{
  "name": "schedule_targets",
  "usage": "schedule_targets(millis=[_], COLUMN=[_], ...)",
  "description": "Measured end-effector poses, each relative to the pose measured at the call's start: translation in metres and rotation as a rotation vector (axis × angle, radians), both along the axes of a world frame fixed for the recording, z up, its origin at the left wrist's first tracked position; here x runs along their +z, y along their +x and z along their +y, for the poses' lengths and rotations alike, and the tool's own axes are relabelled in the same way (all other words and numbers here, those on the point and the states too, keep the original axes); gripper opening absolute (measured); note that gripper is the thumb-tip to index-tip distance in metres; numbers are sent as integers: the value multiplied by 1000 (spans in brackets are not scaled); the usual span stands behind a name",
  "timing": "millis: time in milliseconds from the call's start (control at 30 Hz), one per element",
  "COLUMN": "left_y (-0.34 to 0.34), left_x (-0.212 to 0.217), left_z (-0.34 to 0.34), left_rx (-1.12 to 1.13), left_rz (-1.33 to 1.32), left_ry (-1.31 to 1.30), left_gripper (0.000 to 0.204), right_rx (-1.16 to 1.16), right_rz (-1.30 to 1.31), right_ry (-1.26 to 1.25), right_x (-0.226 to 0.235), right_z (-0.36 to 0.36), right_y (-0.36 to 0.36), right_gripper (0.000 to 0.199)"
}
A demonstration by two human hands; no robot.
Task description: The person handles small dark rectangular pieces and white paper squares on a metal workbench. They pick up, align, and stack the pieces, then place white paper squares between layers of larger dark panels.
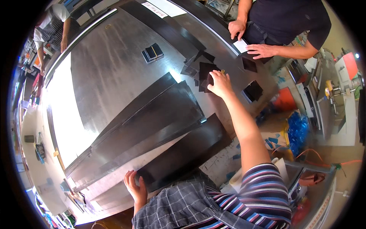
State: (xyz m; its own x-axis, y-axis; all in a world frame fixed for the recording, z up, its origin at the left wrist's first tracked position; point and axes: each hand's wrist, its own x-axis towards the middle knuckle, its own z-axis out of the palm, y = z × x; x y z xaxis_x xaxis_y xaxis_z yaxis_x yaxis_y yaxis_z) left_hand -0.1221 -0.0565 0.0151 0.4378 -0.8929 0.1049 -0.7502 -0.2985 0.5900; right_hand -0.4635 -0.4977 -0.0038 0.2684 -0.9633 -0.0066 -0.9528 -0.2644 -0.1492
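In front of me lies a long, glossy black strip of sheet material [183,154]. My left hand [136,187] is at its left end, fingers apart, thumb near the edge. Farther off, my right hand [220,84] reaches out to a loose pile of small black rectangular pieces [204,72]. Its thumb and fingers close around the edge of a dark piece on that pile; how many they grip is hidden. Between my hands and the far side, several wider black strips [156,114] overlap in a fanned stack.
A banded bundle of dark pieces [152,52] and another small stack [252,91] sit on the metal tabletop [110,49]. Across the table a co-worker's hands [261,50] press on a white piece [241,45]. Another person [53,30] stands far left. A blue bag [298,129] is at right.
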Motion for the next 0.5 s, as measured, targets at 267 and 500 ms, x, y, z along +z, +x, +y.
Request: schedule_targets(millis=[267, 500], left_y=[-10, -39], left_x=[2, -42], left_z=[-7, 6], left_rx=[-82, 17], left_rz=[21, -132], left_ry=[-62, 88], left_gripper=[37, 36], right_rx=[105, 305], right_rz=[-1, 231], right_ry=[-57, 22], right_x=[1, 1], right_z=[-21, -52], right_y=[-17, -13], right_gripper=[55, 36])
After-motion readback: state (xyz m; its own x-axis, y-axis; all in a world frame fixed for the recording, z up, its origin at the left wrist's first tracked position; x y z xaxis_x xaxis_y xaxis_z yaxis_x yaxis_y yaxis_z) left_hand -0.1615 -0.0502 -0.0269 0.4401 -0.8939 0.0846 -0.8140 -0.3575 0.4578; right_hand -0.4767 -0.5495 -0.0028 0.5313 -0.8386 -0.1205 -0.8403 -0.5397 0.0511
